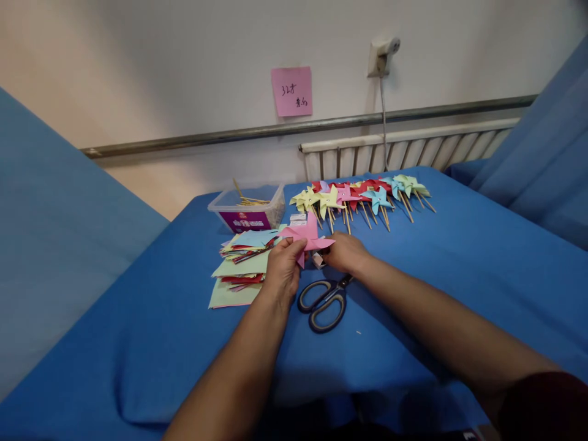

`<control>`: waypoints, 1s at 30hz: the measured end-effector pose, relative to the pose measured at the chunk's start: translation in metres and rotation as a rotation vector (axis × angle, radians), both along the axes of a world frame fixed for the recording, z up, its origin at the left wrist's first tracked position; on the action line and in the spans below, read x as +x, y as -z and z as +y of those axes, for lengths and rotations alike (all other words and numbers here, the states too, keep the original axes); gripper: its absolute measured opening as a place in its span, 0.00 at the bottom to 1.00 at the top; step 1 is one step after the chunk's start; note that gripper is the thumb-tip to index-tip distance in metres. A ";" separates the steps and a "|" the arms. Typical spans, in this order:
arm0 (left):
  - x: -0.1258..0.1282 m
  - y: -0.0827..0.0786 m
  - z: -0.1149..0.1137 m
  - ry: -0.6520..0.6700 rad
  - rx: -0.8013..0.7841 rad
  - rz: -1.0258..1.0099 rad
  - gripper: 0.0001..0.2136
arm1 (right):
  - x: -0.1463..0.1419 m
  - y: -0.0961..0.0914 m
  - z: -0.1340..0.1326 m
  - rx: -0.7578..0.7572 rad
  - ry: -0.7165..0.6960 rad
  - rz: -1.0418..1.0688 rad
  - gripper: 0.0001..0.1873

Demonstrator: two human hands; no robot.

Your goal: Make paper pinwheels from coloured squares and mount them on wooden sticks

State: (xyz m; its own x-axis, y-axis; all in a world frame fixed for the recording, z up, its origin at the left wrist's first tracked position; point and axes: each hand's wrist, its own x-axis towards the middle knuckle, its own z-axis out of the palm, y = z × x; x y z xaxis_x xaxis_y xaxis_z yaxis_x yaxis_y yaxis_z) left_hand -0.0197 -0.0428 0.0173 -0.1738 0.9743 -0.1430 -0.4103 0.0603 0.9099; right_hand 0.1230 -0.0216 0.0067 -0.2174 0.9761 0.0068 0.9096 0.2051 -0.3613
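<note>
A pink paper pinwheel (309,233) without a stick is pinched between the thumb and fingers of my left hand (283,266). Just to its right, my right hand (345,251) reaches down at a small open box (318,260), its fingers curled. Those fingertips are partly hidden, so I cannot make out what they hold. Below both hands lie dark-handled scissors (327,301), their blades pointing toward the right hand. Behind the pinwheel is a small white packet (298,218) with print on it.
Stacked coloured paper (236,299) lies left of my hands. Behind it stands a clear plastic tub (278,205) with wooden sticks (252,201). Several finished pinwheels on sticks (377,199) are heaped at the back of the blue-covered table (427,263), before a radiator (331,160).
</note>
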 end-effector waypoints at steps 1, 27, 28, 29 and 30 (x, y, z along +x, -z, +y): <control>0.000 0.000 0.000 0.001 -0.001 -0.002 0.12 | -0.001 0.001 0.000 0.011 0.005 -0.006 0.12; -0.001 0.003 0.001 -0.006 -0.020 0.002 0.11 | 0.000 0.022 0.001 0.047 -0.077 0.182 0.13; -0.001 0.003 0.001 -0.004 -0.014 0.000 0.11 | -0.001 0.023 0.002 0.051 -0.077 0.191 0.14; -0.001 0.003 0.001 -0.001 -0.010 -0.002 0.11 | -0.001 0.023 0.002 0.050 -0.073 0.194 0.14; -0.001 0.002 0.001 0.001 -0.007 -0.005 0.11 | -0.001 0.023 0.002 0.042 -0.057 0.190 0.14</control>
